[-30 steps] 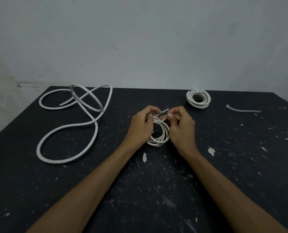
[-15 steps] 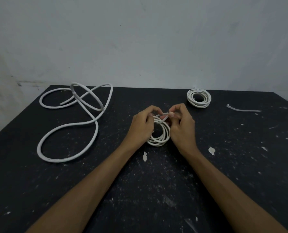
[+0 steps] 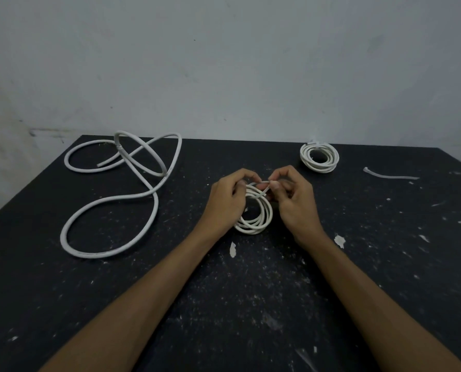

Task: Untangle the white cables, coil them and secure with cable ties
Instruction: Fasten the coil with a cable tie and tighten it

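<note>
Left grip: my left hand (image 3: pixel 228 202) pinches the top of the small coil (image 3: pixel 258 213) at centre.
Right grip: my right hand (image 3: pixel 295 200) pinches a thin tie (image 3: pixel 261 182) at the coil's 12 o'clock.
Coil: lies on the dark surface (image 3: pixel 250 304) between both hands.
Loose cable (image 3: pixel 111 194): sprawls at 10 o'clock.
Tied coil (image 3: pixel 319 157): at 1 o'clock.
Spare tie (image 3: pixel 390 175): at 2 o'clock.
</note>
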